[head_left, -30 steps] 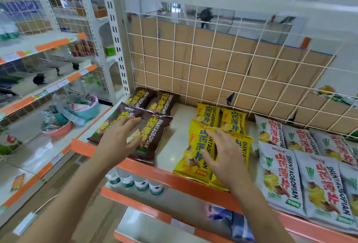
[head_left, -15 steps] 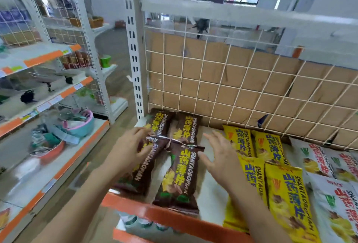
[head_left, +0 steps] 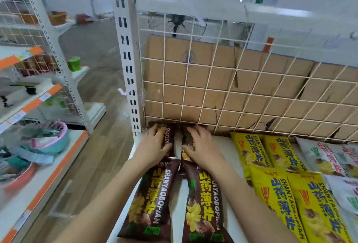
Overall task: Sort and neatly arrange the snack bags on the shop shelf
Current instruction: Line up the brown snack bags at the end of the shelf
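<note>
**Q:** Which way do the brown snack bags run?

**A:** Four lie flat at the left end of the shelf point(head_left: 222, 146), in two columns of two. Each long axis runs front to back. The front left brown bag point(head_left: 149, 202) and the front right brown bag point(head_left: 203, 209) splay slightly apart toward the near edge. The rear left brown bag point(head_left: 170, 138) and the rear right brown bag point(head_left: 185, 143) lie side by side. Their far ends meet the foot of the wire grid point(head_left: 213, 87), just beside the upright post point(head_left: 127, 68).

**Q:** What do they look like?

**A:** They are narrow, glossy, dark-brown packs. Yellow characters and the word SHANYAOBOPIAN are printed lengthwise. The near end of each front bag carries a picture of yellow chips and a small green mark.

**Q:** And the hands?

**A:** The left hand point(head_left: 153, 144) lies palm down on the rear left brown bag. The right hand point(head_left: 201, 146) lies palm down on the rear right brown bag. The fingers of both are spread and nearly straight, pointing toward the grid. They press on the bags rather than clasp them.

**Q:** What else is on the shelf?

**A:** To the right are yellow bags point(head_left: 271, 194), also two by two and lengthwise, then white bags point(head_left: 329, 157). Cardboard point(head_left: 193, 72) stands behind the grid.
</note>
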Available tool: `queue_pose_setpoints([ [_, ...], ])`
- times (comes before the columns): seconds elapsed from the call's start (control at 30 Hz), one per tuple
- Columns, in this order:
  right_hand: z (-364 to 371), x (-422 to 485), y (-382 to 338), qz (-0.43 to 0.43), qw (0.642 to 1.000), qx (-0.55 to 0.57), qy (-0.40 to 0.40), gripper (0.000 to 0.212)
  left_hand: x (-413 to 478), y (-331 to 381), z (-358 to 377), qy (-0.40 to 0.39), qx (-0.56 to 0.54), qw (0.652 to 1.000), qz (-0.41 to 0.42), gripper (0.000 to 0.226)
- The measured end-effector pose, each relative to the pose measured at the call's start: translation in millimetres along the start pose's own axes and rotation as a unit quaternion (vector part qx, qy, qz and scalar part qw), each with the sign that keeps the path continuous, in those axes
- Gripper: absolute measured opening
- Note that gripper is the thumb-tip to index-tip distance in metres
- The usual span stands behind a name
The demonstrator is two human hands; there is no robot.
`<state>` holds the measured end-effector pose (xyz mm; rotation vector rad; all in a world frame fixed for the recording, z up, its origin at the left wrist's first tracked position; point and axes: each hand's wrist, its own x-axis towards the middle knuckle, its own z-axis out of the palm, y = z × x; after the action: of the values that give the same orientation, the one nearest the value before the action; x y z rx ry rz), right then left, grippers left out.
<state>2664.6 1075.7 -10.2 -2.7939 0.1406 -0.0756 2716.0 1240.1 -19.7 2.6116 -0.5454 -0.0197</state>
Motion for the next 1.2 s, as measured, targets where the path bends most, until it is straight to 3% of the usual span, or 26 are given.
queue_pose_setpoints([
  [0.3, 13.6, 18.2, -8.6, 0.067, 0.997, -0.014, -0.024, 0.076, 23.2, -6.7, 13.9, -0.084, -0.003, 0.996, -0.029, 0.086],
  [0.7, 12.3, 13.8, -5.0, 0.093, 0.995, -0.032, 0.005, 0.080, 17.8, 0.1, 20.0, -0.050, -0.031, 0.998, -0.017, 0.087],
  [0.83, 11.9, 13.3, -3.7, 0.091, 0.995, -0.029, 0.011, 0.079, 14.0, 4.0, 18.2, -0.053, -0.038, 0.997, -0.028, 0.103],
  [0.93, 11.7, 12.5, -3.9, 0.090, 0.995, -0.028, 0.014, 0.078, 12.6, 3.4, 21.1, -0.043, -0.043, 0.998, -0.022, 0.087],
  [1.2, 11.2, 5.1, -3.6, 0.107, 0.994, -0.030, 0.017, 0.077, 8.1, 4.4, 27.0, -0.038, -0.041, 0.998, -0.004, 0.084],
])
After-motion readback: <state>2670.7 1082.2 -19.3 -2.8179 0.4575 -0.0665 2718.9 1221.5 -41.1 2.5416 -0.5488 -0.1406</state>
